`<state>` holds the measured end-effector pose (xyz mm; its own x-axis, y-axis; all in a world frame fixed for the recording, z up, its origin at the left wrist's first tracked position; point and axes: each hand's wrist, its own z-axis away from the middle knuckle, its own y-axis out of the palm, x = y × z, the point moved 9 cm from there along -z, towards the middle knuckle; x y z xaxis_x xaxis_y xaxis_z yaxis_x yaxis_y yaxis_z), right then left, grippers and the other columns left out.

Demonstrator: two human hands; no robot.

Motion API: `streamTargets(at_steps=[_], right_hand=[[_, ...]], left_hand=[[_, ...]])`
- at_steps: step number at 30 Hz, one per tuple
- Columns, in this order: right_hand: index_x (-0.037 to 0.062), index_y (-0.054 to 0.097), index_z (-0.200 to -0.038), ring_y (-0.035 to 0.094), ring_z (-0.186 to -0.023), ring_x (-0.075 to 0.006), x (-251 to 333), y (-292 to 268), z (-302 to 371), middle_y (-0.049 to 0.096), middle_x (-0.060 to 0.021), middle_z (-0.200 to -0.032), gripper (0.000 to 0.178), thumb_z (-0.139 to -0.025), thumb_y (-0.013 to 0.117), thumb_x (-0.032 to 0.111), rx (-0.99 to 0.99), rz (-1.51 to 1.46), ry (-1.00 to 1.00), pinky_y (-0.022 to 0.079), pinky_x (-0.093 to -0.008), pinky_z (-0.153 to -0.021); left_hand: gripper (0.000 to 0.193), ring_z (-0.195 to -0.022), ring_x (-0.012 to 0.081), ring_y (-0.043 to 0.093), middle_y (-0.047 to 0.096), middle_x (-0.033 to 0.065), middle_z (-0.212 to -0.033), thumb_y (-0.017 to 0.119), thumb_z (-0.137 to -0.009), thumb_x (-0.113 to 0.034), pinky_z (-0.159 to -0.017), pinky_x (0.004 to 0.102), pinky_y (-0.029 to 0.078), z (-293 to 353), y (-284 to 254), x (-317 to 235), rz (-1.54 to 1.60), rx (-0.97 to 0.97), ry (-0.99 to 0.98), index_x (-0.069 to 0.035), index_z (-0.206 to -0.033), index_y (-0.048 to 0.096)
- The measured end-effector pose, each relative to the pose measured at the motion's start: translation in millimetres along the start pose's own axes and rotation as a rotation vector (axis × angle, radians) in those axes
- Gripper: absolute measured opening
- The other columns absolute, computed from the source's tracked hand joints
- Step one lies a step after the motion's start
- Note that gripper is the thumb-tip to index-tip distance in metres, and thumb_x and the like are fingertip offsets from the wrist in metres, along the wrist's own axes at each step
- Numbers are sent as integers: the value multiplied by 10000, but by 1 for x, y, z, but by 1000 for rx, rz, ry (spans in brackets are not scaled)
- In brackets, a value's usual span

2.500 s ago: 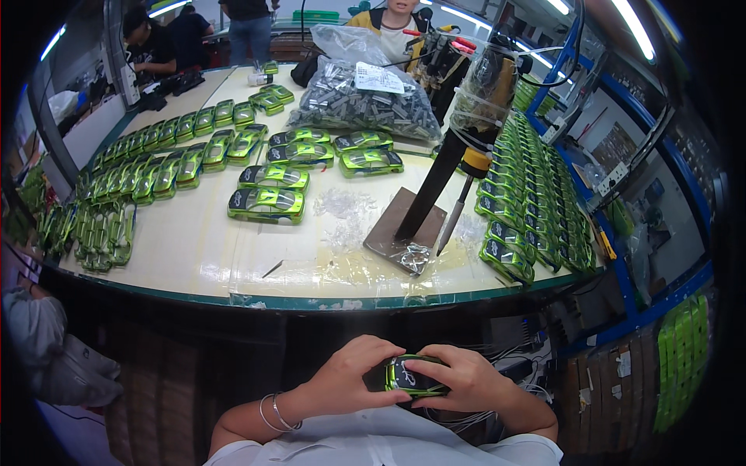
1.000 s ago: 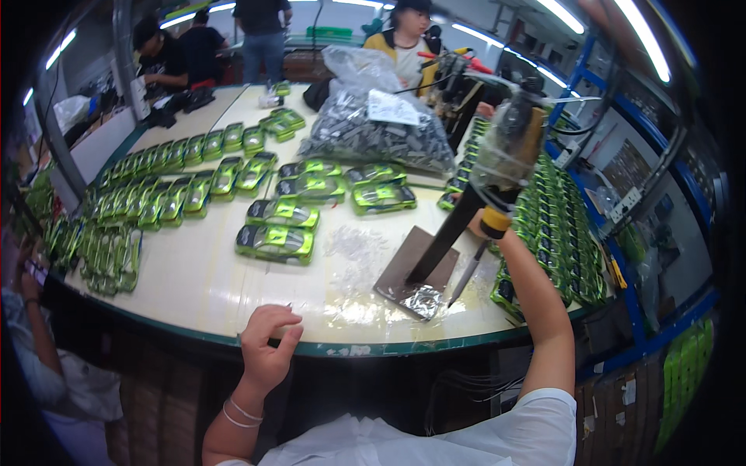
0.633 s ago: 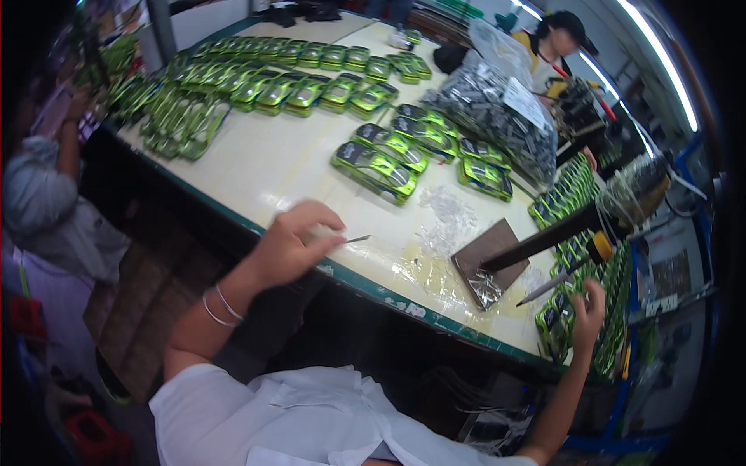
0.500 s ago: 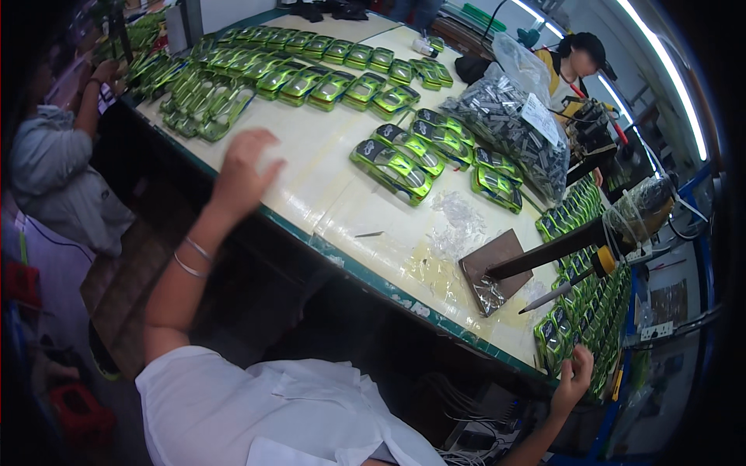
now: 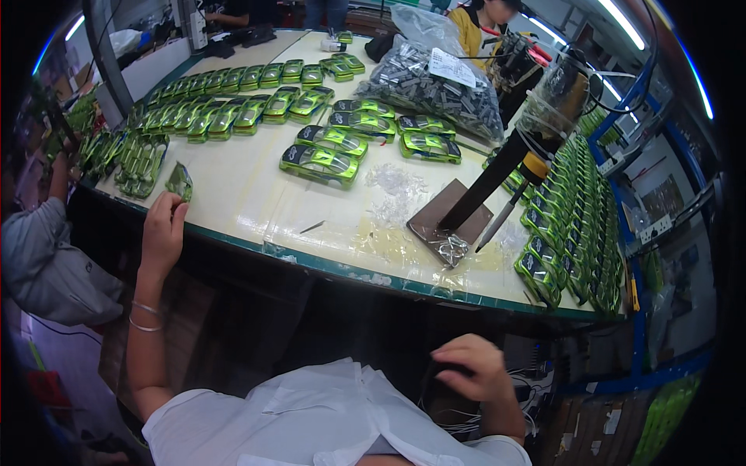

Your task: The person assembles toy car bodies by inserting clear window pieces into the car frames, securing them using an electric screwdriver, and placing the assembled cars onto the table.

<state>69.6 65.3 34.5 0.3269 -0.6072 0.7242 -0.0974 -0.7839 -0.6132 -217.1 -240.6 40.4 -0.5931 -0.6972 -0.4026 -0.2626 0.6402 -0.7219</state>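
Observation:
My left hand (image 5: 163, 229) is at the table's left front edge, its fingers closed on the edge of a green toy car body shell (image 5: 180, 184) that stands tilted up from the tabletop. Just beyond it lies a cluster of green car shells (image 5: 144, 167). In front of my body, below the table edge, my right hand (image 5: 474, 366) hangs with bent fingers, thumb and fingers apart and nothing between them. Several more green car shells with dark fronts (image 5: 322, 165) rest on the table between the hands.
Long rows of shells line the far left and the right (image 5: 575, 233). A brown plate (image 5: 447, 221) carries a slanted dark bar, beside a yellow-collared pointed tool (image 5: 513, 198). Behind sits a clear bag of grey metal parts (image 5: 435, 89). Co-workers are at the left and far side.
My left hand, empty before, now grips a car shell. The right hand has come away from the right-hand shell rows toward my body. My view has turned.

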Motion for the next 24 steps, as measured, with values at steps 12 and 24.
streamTargets(at_steps=[12,24], right_hand=[[54,328,-1216,512,-951,-307,14,78,-70,463,-175,-1114,814,-515,737,121,-180,125,-166,439,-340,-775],[22,210,-1271,541,-907,-292,-61,134,4,473,-202,-1012,878,-562,697,201,94,-1601,495,445,-358,-774]], left_hand=[[151,-679,51,479,527,15,-769,493,-845,-147,-600,187,391,80,67,-186,1577,951,-371,2,-869,507],[110,-695,244,544,558,129,-766,558,-744,-103,-625,306,433,-45,172,-188,473,494,357,-10,-799,573]])
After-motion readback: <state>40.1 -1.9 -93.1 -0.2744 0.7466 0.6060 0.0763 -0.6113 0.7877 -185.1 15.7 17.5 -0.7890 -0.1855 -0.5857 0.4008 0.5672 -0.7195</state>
